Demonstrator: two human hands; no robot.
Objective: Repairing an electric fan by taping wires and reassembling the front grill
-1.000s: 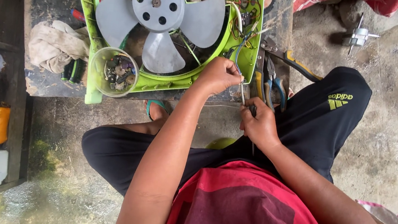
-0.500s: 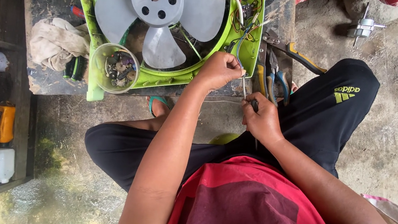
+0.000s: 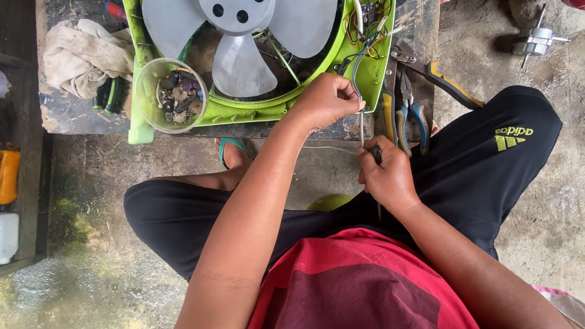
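Observation:
A lime-green fan housing (image 3: pixel 363 76) with grey blades (image 3: pixel 240 13) lies on a dark low workbench (image 3: pixel 59 2). Coloured wires (image 3: pixel 364 21) and a small circuit part sit in its right corner. My left hand (image 3: pixel 326 100) pinches wires at the housing's lower right edge. My right hand (image 3: pixel 384 174) is closed on a thin screwdriver (image 3: pixel 362 127), its metal shaft pointing up to my left fingers. The two hands are a few centimetres apart, above my crossed legs.
A clear cup of small metal parts (image 3: pixel 169 94) sits in the housing's lower left. A dirty rag (image 3: pixel 86 57) lies beside it. Pliers and cutters (image 3: pixel 407 111) rest on the bench's right. A shelf with bottles and an orange tool (image 3: pixel 0 173) stands at left.
The view has shifted slightly; the fan sits a little higher in frame. Both hands stay together at the housing's corner, with only small movement of the screwdriver.

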